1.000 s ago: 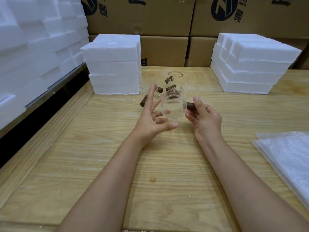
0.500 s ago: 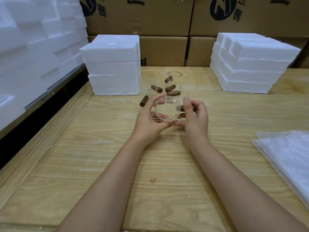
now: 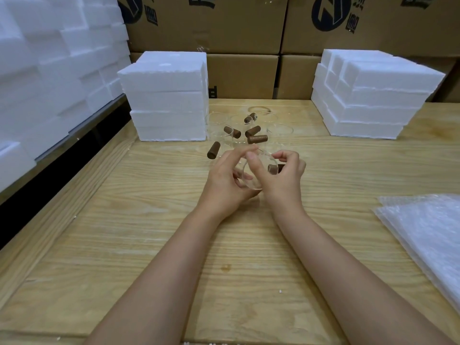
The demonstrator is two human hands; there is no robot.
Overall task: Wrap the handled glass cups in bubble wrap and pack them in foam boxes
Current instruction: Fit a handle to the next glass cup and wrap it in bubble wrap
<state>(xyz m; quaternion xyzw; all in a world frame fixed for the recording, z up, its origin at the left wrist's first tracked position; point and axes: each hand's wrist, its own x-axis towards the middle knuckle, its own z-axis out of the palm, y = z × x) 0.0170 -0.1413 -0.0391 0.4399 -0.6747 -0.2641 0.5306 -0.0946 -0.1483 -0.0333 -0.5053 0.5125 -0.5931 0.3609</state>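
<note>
A pale wooden surface (image 3: 149,245) with long, wavy grain fills the lower view. Behind it stands a wall of brown cardboard cartons (image 3: 211,26) printed with dark marks. Up the left side runs a bank of white foam blocks (image 3: 49,70), rough and grainy.

Two stacks of foam boxes sit on the surface. The left stack (image 3: 169,95) is squared up near the rear. The right stack (image 3: 373,95) is stepped, with its boxes offset. All are shut, so what is inside cannot be seen. A pile of clear bubble wrap (image 3: 428,232), dimpled and glossy, lies flat at the right edge.

Between the stacks stands a cluster of clear round cups (image 3: 278,131). Their walls are almost invisible, and each has a short brown cylindrical handle (image 3: 257,139) sticking out.

Just in front of the cluster, both bare forearms meet over the middle of the surface. The left grip (image 3: 224,180) curls its fingers against the left side of the held cup (image 3: 251,180). The right grip (image 3: 283,178) clasps the right side, its thumb lying across the glass. This cup is tipped so its round outline faces the camera. Its brown stub (image 3: 273,168) pokes out within the right grip's fingers.

A small dark stain (image 3: 226,267) marks the wood nearer the camera.
</note>
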